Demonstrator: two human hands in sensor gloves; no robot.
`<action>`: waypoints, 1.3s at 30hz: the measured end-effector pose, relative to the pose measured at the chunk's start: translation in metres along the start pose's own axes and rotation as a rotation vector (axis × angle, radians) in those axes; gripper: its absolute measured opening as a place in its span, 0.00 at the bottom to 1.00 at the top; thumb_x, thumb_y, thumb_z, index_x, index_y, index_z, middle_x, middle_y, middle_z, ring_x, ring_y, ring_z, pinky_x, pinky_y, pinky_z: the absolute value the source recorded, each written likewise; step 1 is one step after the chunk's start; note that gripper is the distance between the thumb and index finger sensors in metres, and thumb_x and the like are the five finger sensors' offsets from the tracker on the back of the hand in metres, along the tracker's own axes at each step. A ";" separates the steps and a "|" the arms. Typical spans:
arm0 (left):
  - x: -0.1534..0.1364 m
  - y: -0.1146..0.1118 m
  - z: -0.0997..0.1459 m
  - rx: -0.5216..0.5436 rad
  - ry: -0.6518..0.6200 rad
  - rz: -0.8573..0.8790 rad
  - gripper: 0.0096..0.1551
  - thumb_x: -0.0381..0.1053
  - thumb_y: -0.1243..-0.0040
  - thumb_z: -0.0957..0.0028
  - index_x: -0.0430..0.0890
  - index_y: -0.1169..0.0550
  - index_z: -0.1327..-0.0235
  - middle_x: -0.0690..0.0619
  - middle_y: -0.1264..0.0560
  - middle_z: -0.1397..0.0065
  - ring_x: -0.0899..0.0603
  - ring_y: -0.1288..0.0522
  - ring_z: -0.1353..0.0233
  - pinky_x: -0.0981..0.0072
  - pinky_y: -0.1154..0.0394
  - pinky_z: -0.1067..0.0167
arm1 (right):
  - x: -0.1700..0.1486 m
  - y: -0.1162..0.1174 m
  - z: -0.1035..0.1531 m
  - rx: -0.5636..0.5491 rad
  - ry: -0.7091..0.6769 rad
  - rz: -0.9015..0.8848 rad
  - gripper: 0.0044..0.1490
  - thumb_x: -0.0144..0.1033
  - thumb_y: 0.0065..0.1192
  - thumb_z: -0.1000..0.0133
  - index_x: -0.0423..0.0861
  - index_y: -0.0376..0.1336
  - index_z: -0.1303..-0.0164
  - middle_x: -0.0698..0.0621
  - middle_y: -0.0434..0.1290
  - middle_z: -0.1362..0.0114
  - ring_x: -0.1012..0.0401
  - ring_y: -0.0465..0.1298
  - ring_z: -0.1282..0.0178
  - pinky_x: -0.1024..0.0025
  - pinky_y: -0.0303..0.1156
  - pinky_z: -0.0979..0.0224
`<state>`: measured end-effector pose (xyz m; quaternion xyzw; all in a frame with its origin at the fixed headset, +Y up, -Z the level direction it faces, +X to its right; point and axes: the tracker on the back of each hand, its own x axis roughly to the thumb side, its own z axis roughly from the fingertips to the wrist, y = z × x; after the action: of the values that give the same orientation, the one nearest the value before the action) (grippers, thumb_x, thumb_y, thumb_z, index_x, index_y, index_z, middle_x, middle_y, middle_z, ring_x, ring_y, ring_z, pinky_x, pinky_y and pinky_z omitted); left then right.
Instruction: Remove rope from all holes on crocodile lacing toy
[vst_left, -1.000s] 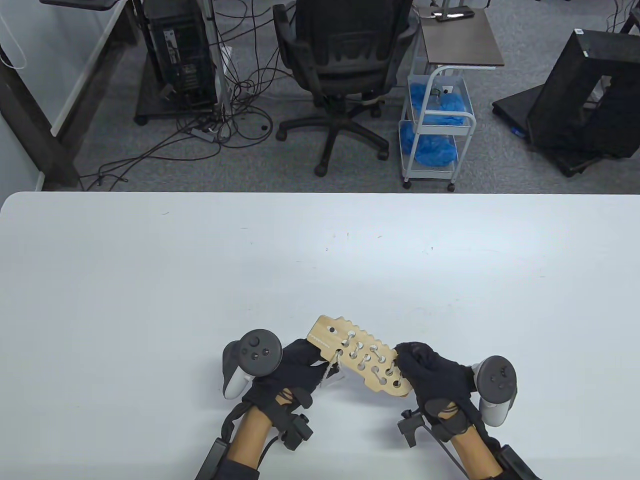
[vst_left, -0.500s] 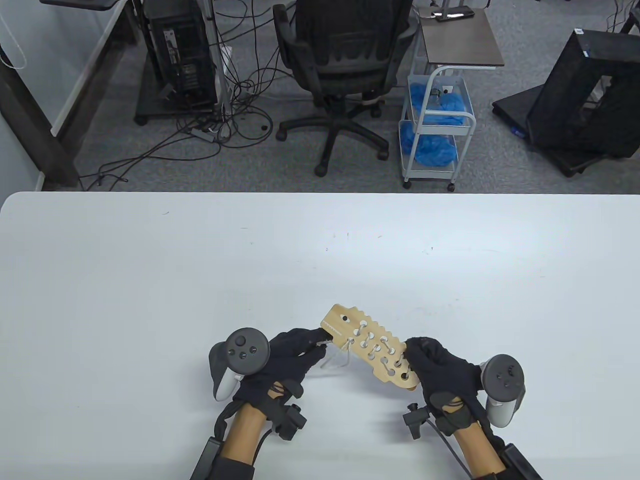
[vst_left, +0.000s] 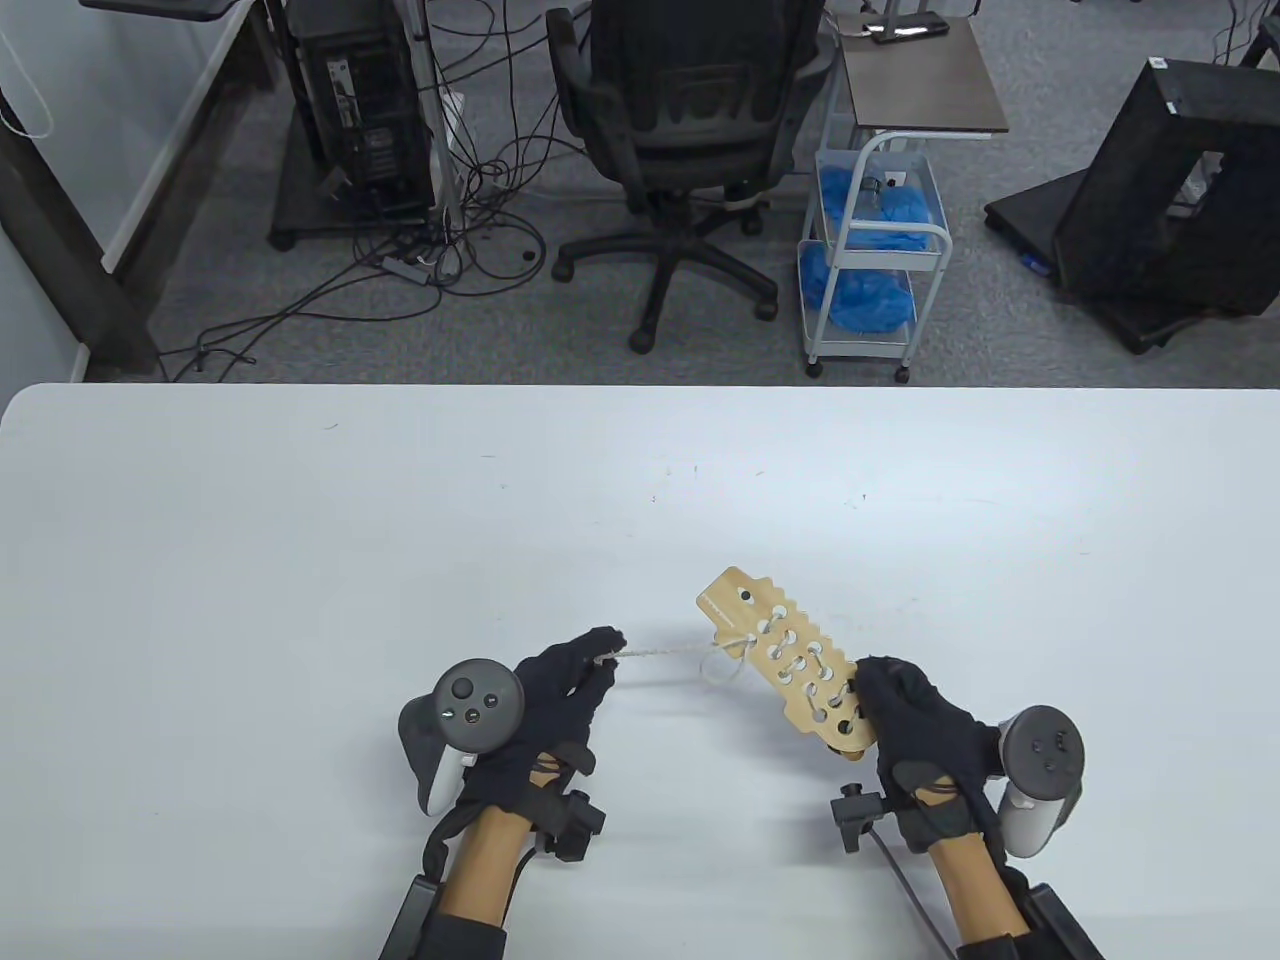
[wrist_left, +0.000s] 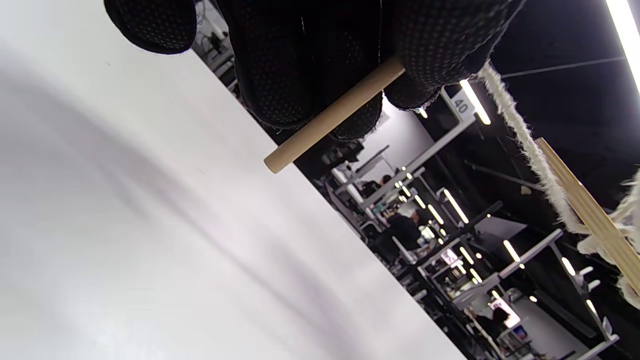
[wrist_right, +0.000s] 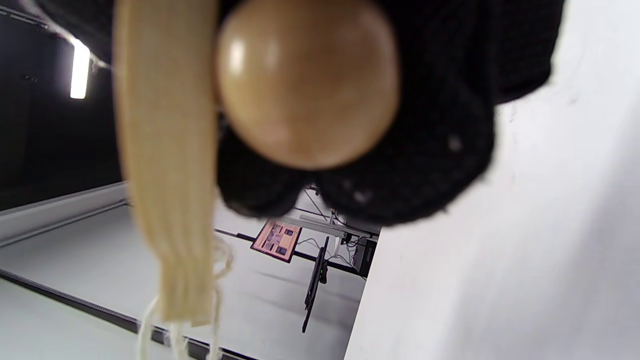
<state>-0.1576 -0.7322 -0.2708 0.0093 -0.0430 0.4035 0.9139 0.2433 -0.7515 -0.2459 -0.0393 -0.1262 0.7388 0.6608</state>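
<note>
The wooden crocodile lacing toy (vst_left: 790, 660) is held above the white table, tilted, its head end pointing up-left. My right hand (vst_left: 905, 715) grips its lower right end; the right wrist view shows the board's edge (wrist_right: 165, 165) and a round wooden bead (wrist_right: 305, 85) against the glove. White rope (vst_left: 668, 652) runs taut from a hole near the head to my left hand (vst_left: 585, 665), with a small loop hanging at the hole. My left hand pinches the rope's wooden needle tip (wrist_left: 332, 117); the rope (wrist_left: 520, 145) also shows there. Rope still laces several holes.
The white table (vst_left: 300, 560) spreads wide behind and to both sides of my hands. Beyond its far edge stand an office chair (vst_left: 690, 150), a wire cart (vst_left: 870, 260) and floor cables.
My left hand has pulled the rope out to the left until it is taut. My right hand has carried the toy to the right and farther from me, turning it steeper.
</note>
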 end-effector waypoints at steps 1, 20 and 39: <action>-0.001 0.001 0.000 0.005 0.007 -0.003 0.26 0.57 0.39 0.47 0.65 0.22 0.33 0.55 0.19 0.30 0.45 0.22 0.31 0.32 0.33 0.29 | -0.001 -0.001 0.000 -0.011 0.011 -0.008 0.26 0.45 0.66 0.51 0.38 0.71 0.54 0.42 0.85 0.66 0.48 0.86 0.71 0.42 0.76 0.50; -0.022 0.019 0.000 0.114 0.120 -0.017 0.27 0.56 0.40 0.46 0.67 0.24 0.31 0.56 0.18 0.32 0.46 0.21 0.34 0.34 0.31 0.30 | -0.022 -0.029 -0.002 -0.211 0.220 -0.160 0.27 0.44 0.64 0.50 0.36 0.70 0.53 0.41 0.85 0.65 0.47 0.86 0.70 0.41 0.75 0.50; -0.031 0.024 -0.001 0.143 0.165 -0.008 0.26 0.54 0.40 0.46 0.68 0.24 0.33 0.57 0.15 0.36 0.47 0.18 0.37 0.35 0.30 0.31 | -0.023 -0.034 -0.001 -0.245 0.237 -0.223 0.27 0.44 0.62 0.49 0.37 0.69 0.51 0.41 0.84 0.63 0.47 0.86 0.68 0.41 0.75 0.49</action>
<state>-0.1956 -0.7390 -0.2745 0.0416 0.0612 0.4013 0.9129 0.2792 -0.7706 -0.2411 -0.1919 -0.1398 0.6303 0.7391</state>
